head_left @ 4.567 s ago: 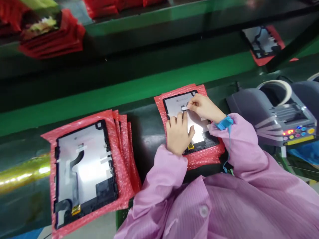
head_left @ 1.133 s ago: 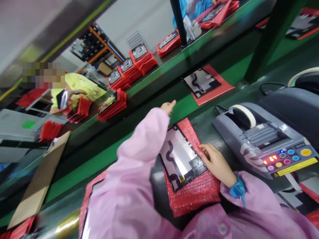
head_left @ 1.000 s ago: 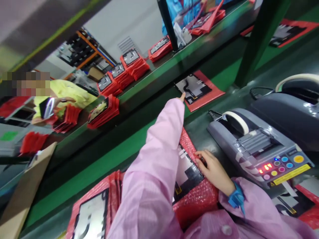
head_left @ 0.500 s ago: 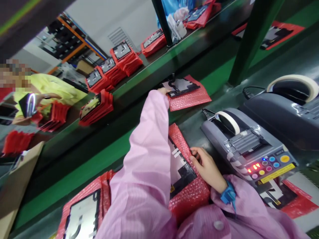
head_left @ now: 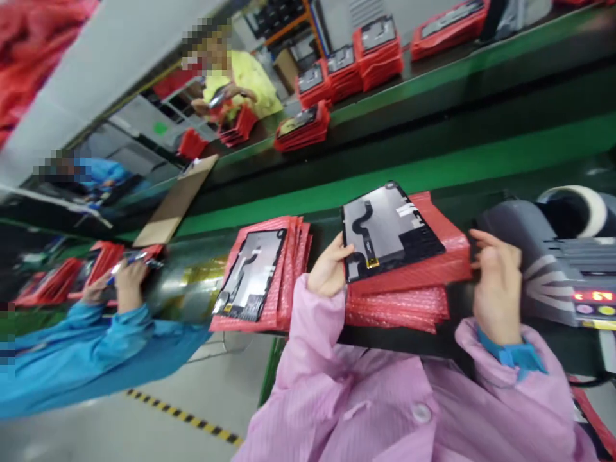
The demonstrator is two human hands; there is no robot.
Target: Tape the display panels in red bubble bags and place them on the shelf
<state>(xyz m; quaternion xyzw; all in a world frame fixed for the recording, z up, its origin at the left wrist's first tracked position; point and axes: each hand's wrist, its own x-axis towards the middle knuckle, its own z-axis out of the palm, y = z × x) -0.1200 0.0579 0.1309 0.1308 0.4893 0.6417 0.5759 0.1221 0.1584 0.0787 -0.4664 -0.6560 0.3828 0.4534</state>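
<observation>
A tablet back panel (head_left: 385,228), silver and black, lies on a red bubble-wrap sheet (head_left: 433,256) that I hold tilted above the bench. My left hand (head_left: 330,269) grips the panel's left edge. My right hand (head_left: 495,279) grips the sheet's right edge. Under it lie more red bubble-wrap sheets (head_left: 399,311). To the left, another panel (head_left: 250,276) rests on a stack of red sheets (head_left: 283,282).
A grey tape dispenser (head_left: 553,256) with a white roll stands at the right. A green conveyor strip (head_left: 433,170) runs behind. A co-worker in blue (head_left: 96,340) works at the left. Stacks of red-wrapped panels (head_left: 346,70) sit on the far shelf, where a person in yellow works.
My left hand pulled a panel on its red sheet back from the conveyor. Both hands now hold it over the sheets in front of me. The view swung left.
</observation>
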